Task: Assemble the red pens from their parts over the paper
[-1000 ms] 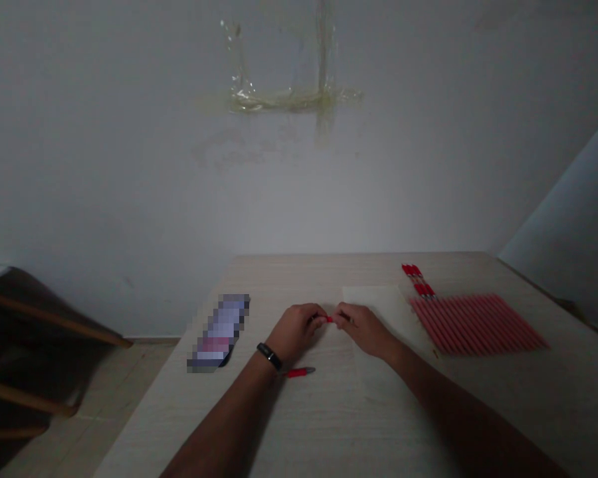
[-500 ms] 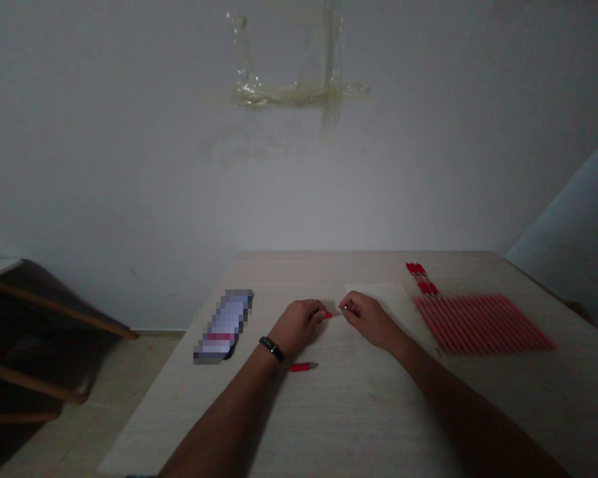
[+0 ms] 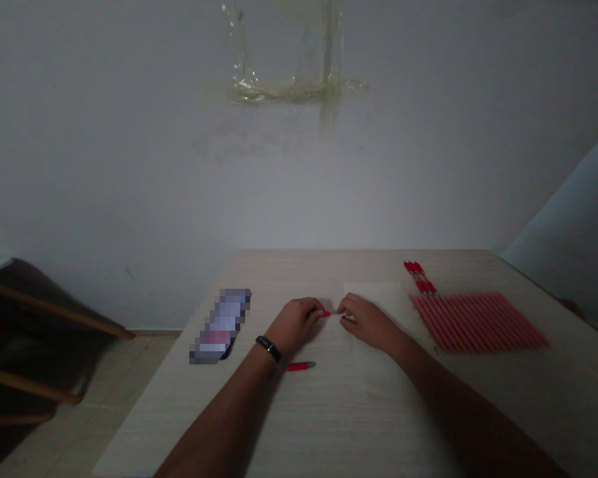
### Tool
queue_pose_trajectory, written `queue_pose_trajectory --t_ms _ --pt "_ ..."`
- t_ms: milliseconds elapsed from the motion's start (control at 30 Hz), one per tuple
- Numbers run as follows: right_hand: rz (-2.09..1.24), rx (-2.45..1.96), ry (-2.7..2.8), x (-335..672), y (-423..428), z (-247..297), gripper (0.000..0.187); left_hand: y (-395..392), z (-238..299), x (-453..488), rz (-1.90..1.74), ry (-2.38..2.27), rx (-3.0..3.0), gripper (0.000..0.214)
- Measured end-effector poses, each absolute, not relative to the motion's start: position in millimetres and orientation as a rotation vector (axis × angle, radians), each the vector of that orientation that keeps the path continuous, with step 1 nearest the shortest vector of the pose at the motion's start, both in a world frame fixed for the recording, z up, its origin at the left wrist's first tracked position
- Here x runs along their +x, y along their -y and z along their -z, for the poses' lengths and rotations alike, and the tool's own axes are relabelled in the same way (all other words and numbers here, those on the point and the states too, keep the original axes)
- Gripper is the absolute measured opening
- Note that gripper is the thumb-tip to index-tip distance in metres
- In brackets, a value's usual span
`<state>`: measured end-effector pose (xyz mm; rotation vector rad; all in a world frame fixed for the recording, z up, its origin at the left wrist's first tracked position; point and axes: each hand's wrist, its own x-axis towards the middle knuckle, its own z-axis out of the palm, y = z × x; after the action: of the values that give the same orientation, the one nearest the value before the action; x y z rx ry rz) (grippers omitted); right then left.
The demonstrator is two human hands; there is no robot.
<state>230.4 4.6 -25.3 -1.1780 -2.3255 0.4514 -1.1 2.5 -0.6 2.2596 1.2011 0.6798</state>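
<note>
Over the middle of the table, my left hand (image 3: 296,324) is closed in a pinch on a small red pen part (image 3: 327,314), most of it hidden by the fingers. A thin, pale piece runs from it toward my right hand (image 3: 366,324), whose fingers are pinched together at the far end of that piece. What the right fingertips hold is too small to make out. Below my left wrist lies a red pen (image 3: 301,366) with a grey tip, its other end partly covered by the wrist.
A row of several long, pinkish-red sticks (image 3: 481,322) lies at the right. Behind it are several red-and-clear pens (image 3: 420,278). A phone (image 3: 222,325) rests at the left. A pale sheet (image 3: 379,372) lies under my right hand. The table (image 3: 289,425) meets a wall.
My right hand has turned slightly, and its fingertips have shifted at the end of the thin piece. My left hand keeps its pinch. The whole view has drifted a little.
</note>
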Motion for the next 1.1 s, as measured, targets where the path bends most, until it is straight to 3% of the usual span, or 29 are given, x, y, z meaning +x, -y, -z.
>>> queue_pose_trajectory --t_ms 267,1100 --pt "-0.315 -1.008 2.269 230.8 -4.7 16.7 0.003 -3.4 4.7 -1.7 -0.697 -1.191 2.297 0.024" --pt "-0.220 -1.058 2.366 224.2 -11.7 30.2 0.012 -10.2 6.3 -9.5 -0.780 -1.322 2.279 0.013"
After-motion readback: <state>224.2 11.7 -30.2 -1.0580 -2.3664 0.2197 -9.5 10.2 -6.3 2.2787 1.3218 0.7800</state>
